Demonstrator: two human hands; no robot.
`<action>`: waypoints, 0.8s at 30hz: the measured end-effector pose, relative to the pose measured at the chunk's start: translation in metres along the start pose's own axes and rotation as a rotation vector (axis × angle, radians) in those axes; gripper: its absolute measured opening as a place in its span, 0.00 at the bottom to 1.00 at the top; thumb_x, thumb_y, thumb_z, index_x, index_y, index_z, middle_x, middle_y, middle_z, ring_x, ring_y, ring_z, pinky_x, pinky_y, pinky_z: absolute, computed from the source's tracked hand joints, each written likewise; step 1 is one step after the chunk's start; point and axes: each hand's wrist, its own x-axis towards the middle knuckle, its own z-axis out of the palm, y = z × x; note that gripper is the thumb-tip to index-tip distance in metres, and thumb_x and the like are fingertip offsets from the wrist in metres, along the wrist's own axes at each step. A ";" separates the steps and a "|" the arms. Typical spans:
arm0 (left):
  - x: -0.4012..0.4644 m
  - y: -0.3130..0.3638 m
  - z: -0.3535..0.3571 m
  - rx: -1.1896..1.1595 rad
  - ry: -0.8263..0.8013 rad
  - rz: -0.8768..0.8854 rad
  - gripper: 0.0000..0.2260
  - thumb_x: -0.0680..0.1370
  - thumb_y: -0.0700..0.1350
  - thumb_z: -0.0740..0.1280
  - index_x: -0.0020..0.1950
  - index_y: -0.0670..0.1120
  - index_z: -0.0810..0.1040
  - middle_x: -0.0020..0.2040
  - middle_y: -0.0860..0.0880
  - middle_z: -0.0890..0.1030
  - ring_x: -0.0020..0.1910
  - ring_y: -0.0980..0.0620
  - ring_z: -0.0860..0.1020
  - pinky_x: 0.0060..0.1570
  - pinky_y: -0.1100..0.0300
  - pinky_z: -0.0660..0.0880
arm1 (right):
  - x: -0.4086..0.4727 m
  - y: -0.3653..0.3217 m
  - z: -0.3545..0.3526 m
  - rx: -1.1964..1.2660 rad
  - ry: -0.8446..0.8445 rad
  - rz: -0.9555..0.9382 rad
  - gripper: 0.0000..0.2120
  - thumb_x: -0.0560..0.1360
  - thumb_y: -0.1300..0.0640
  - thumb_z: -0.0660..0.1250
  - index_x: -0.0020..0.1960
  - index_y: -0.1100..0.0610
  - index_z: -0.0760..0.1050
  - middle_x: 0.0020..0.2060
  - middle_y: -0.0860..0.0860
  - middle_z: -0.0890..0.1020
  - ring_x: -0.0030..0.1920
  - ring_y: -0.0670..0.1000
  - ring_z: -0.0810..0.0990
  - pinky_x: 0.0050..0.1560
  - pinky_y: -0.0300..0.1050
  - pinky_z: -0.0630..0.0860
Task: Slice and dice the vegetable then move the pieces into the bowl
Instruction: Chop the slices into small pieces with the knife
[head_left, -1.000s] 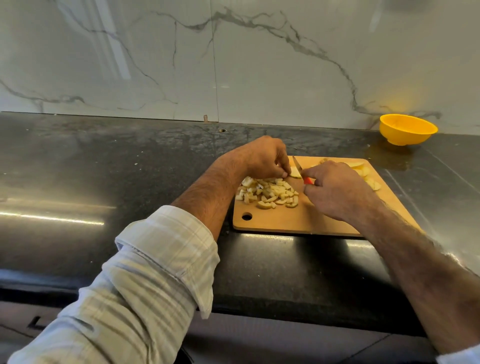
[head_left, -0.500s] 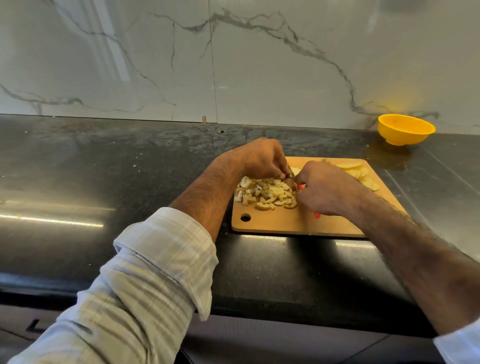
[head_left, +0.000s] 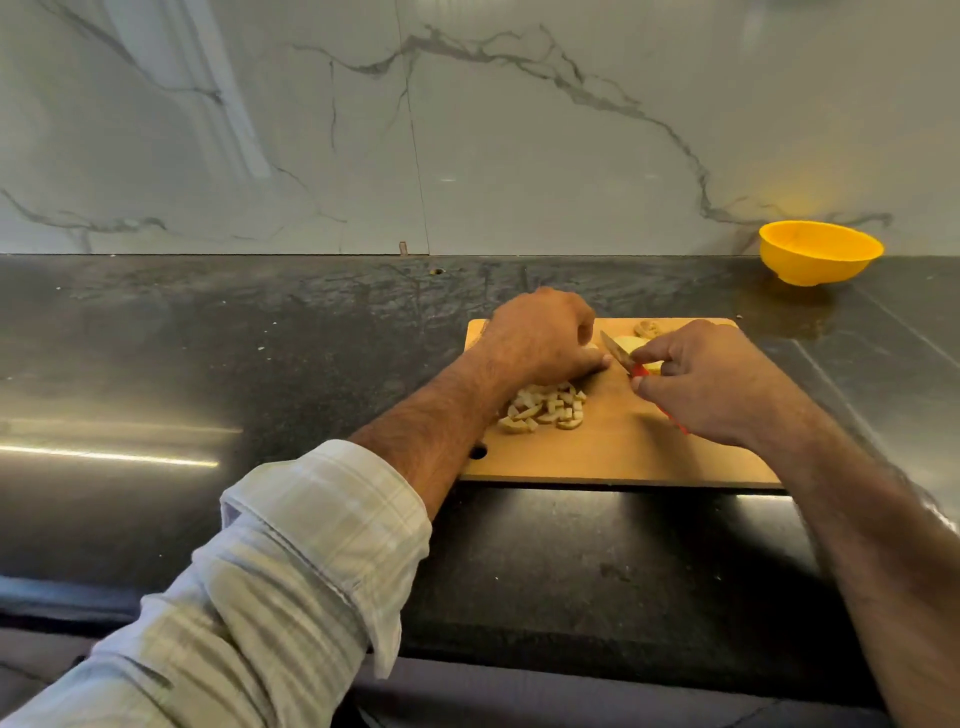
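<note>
A wooden cutting board (head_left: 623, 457) lies on the dark counter. A pile of pale diced vegetable pieces (head_left: 545, 410) sits on its left part. My left hand (head_left: 540, 338) is curled over a pale slice, its fingertips pinching it against the board. My right hand (head_left: 711, 384) grips a red-handled knife (head_left: 621, 356), whose blade points up and left toward the left fingertips. Uncut pale slices (head_left: 631, 343) lie just behind the blade, and a small piece (head_left: 648, 328) lies at the board's far edge. The yellow bowl (head_left: 818, 252) stands at the back right.
The dark stone counter (head_left: 234, 364) stretches wide to the left of the board. A marble wall (head_left: 467, 130) rises behind it. The counter's front edge runs below my forearms.
The knife blade has lifted and now shows between my hands. My left hand has moved back from the diced pile toward the far slices. The camera view has shifted.
</note>
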 end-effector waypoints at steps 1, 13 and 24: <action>0.000 -0.001 -0.001 -0.018 0.003 0.005 0.16 0.78 0.66 0.71 0.55 0.55 0.82 0.50 0.57 0.78 0.51 0.56 0.78 0.50 0.53 0.81 | 0.000 0.000 0.000 -0.026 0.002 -0.010 0.18 0.81 0.52 0.71 0.70 0.51 0.80 0.66 0.53 0.82 0.58 0.54 0.81 0.60 0.51 0.81; -0.009 -0.028 -0.017 -0.274 -0.082 0.075 0.08 0.78 0.46 0.77 0.56 0.52 0.88 0.55 0.57 0.85 0.55 0.60 0.81 0.53 0.63 0.78 | -0.002 -0.001 0.008 -0.247 -0.008 -0.137 0.18 0.80 0.48 0.67 0.69 0.46 0.79 0.57 0.47 0.81 0.53 0.50 0.78 0.54 0.49 0.81; -0.007 -0.025 -0.015 -0.259 -0.076 0.075 0.06 0.79 0.43 0.75 0.55 0.49 0.89 0.54 0.54 0.87 0.53 0.59 0.82 0.58 0.59 0.81 | -0.005 -0.009 0.012 -0.248 0.004 -0.140 0.21 0.80 0.48 0.68 0.72 0.47 0.77 0.57 0.47 0.81 0.55 0.49 0.74 0.57 0.48 0.79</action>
